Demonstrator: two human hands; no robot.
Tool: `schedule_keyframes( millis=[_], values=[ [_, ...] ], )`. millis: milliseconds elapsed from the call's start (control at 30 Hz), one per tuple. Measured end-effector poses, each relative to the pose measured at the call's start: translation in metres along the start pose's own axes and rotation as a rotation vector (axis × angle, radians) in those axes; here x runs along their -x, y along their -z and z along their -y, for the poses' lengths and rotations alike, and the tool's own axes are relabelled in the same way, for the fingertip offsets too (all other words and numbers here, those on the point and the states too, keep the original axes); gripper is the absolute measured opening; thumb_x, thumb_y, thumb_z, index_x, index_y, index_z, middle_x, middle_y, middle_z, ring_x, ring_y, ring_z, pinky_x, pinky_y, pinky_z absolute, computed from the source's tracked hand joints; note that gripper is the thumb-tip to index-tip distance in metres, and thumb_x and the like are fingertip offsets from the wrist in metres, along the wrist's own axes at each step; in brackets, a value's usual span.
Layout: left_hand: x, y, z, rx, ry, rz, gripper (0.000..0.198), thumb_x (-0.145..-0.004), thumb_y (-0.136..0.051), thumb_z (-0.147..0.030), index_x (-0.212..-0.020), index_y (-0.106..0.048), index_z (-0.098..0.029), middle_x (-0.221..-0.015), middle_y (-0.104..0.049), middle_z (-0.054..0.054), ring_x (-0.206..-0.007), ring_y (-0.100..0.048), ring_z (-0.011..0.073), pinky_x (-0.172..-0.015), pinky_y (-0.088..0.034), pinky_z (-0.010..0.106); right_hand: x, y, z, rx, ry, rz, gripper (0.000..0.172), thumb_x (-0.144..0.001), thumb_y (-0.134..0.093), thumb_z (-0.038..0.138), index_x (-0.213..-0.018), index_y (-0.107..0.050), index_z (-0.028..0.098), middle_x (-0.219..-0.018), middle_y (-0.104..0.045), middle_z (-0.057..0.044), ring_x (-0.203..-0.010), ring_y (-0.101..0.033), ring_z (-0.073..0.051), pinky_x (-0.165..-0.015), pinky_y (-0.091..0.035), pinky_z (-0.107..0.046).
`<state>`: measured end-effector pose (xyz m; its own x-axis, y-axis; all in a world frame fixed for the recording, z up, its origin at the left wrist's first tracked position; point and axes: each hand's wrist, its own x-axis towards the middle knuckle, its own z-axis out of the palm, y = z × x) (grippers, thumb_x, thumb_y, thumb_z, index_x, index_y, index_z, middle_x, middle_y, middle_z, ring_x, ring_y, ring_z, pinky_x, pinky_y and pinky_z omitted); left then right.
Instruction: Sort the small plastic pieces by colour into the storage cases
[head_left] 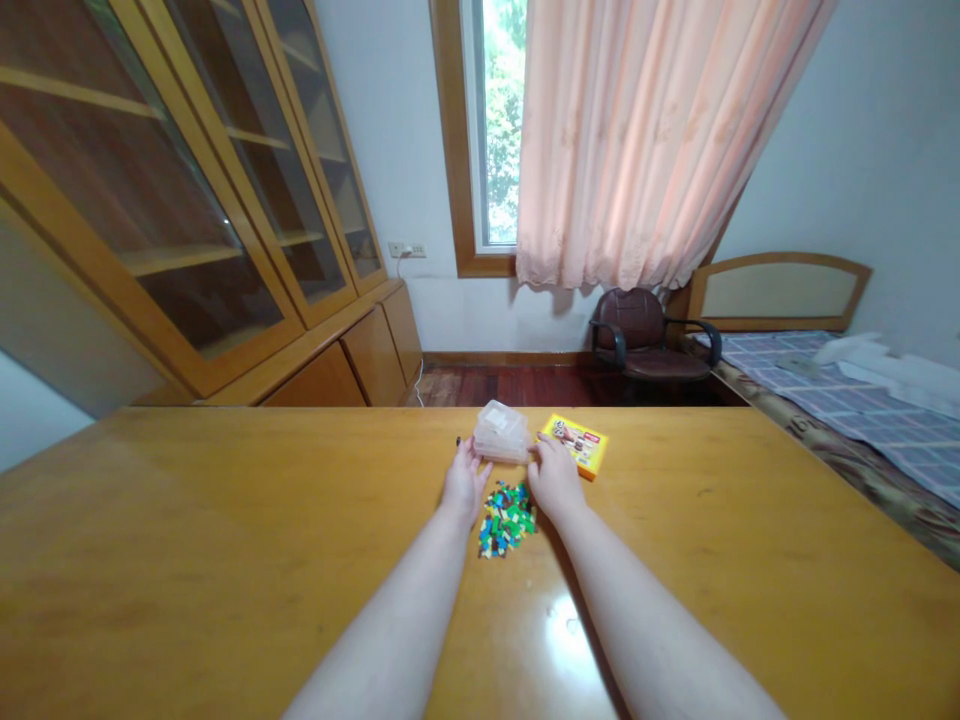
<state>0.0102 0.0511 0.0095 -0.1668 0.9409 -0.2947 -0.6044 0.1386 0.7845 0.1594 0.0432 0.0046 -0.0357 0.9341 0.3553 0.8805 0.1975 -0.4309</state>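
A clear plastic box [501, 432] sits toward the far edge of the wooden table. My left hand [465, 487] grips its left side, fingers against the wall and thumb near the front corner. Beside the box's right front corner is my right hand [555, 476], fingers stretched out and the fingertips close to or touching that corner. It partly covers the left edge of a yellow printed box [589, 443]. Between my wrists lies a loose pile of small building bricks [508, 522], green, blue, yellow, white and brown.
The wide table [225, 560] spans the foreground. A glass-fronted cabinet [285, 240] stands at the left. Beyond the table are a brown armchair [645, 340], a pink curtain [630, 140] and a bed [892, 400]. A small black item [458, 441] is by my left fingertips.
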Motion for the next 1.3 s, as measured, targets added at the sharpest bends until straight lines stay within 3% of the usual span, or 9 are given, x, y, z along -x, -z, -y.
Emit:
schedule_keyframes(
  millis=[133, 333, 533, 700, 800, 1033, 1167, 1300],
  values=[
    [-0.002, 0.003, -0.002, -0.036, 0.010, 0.041, 0.035, -0.093, -0.033, -0.037, -0.117, -0.054, -0.024, -0.138, -0.048, 0.006, -0.128, -0.043, 0.0162, -0.107, -0.034, 0.037, -0.001, 0.003, 0.001, 0.101, -0.049, 0.048, 0.043, -0.078, -0.042, 0.011, -0.120, -0.055, 0.007, -0.131, -0.051, -0.019, -0.124, -0.041, -0.029, -0.105, -0.025, -0.041],
    [-0.009, 0.002, -0.001, -0.009, 0.014, 0.034, 0.032, -0.092, -0.037, -0.035, -0.117, -0.053, -0.021, -0.139, -0.047, 0.008, -0.127, -0.045, 0.0190, -0.105, -0.038, 0.041, 0.003, 0.015, 0.009, 0.199, -0.169, 0.014, 0.030, -0.085, -0.038, 0.017, -0.099, -0.063, 0.009, -0.101, -0.065, -0.020, -0.100, -0.057, -0.031, -0.095, -0.031, -0.043],
    [-0.013, 0.004, 0.005, -0.046, -0.021, 0.024, 0.031, -0.092, -0.042, -0.035, -0.116, -0.053, -0.020, -0.138, -0.048, 0.010, -0.125, -0.047, 0.0204, -0.097, -0.046, 0.039, 0.005, 0.011, 0.011, 0.101, 0.017, -0.022, 0.037, -0.085, -0.042, 0.019, -0.118, -0.056, 0.010, -0.116, -0.063, -0.014, -0.110, -0.054, -0.024, -0.102, -0.027, -0.038],
    [-0.017, 0.006, 0.011, -0.084, -0.036, 0.046, 0.031, -0.093, -0.042, -0.035, -0.118, -0.053, -0.020, -0.134, -0.052, 0.011, -0.124, -0.049, 0.0192, -0.097, -0.045, 0.034, 0.006, 0.003, 0.011, 0.138, -0.056, 0.026, 0.052, -0.083, -0.048, 0.024, -0.132, -0.043, 0.006, -0.134, -0.049, -0.019, -0.124, -0.043, -0.029, -0.105, -0.024, -0.042],
    [-0.018, 0.005, 0.014, -0.124, -0.033, 0.034, 0.031, -0.094, -0.040, -0.034, -0.117, -0.053, -0.019, -0.130, -0.055, 0.011, -0.119, -0.053, 0.0185, -0.097, -0.045, 0.034, 0.004, 0.002, 0.008, 0.126, -0.062, 0.040, 0.055, -0.082, -0.051, 0.027, -0.132, -0.043, 0.006, -0.133, -0.050, -0.019, -0.122, -0.045, -0.029, -0.104, -0.027, -0.040],
    [-0.015, 0.004, 0.013, -0.212, -0.049, 0.060, 0.030, -0.094, -0.040, -0.034, -0.113, -0.056, -0.017, -0.122, -0.061, 0.013, -0.108, -0.060, 0.0182, -0.092, -0.048, 0.034, -0.003, -0.001, -0.009, 0.145, -0.142, -0.010, 0.042, -0.085, -0.051, 0.027, -0.122, -0.054, 0.007, -0.129, -0.054, -0.019, -0.123, -0.043, -0.030, -0.103, -0.027, -0.040],
    [-0.014, 0.003, 0.012, -0.233, -0.047, 0.061, 0.032, -0.094, -0.039, -0.032, -0.118, -0.053, -0.017, -0.127, -0.058, 0.013, -0.112, -0.058, 0.0193, -0.096, -0.045, 0.037, -0.003, -0.002, -0.011, 0.096, -0.093, -0.076, 0.031, -0.084, -0.051, 0.024, -0.110, -0.062, 0.012, -0.119, -0.061, -0.014, -0.123, -0.041, -0.032, -0.108, -0.016, -0.050],
    [-0.016, 0.006, 0.013, -0.239, -0.087, 0.112, 0.041, -0.093, -0.041, -0.034, -0.130, -0.046, -0.018, -0.134, -0.052, 0.012, -0.120, -0.053, 0.0195, -0.101, -0.041, 0.037, -0.002, -0.004, -0.007, -0.018, 0.014, -0.174, 0.041, -0.080, -0.049, 0.020, -0.119, -0.056, 0.009, -0.118, -0.061, -0.015, -0.120, -0.045, -0.029, -0.109, -0.020, -0.047]
  ],
)
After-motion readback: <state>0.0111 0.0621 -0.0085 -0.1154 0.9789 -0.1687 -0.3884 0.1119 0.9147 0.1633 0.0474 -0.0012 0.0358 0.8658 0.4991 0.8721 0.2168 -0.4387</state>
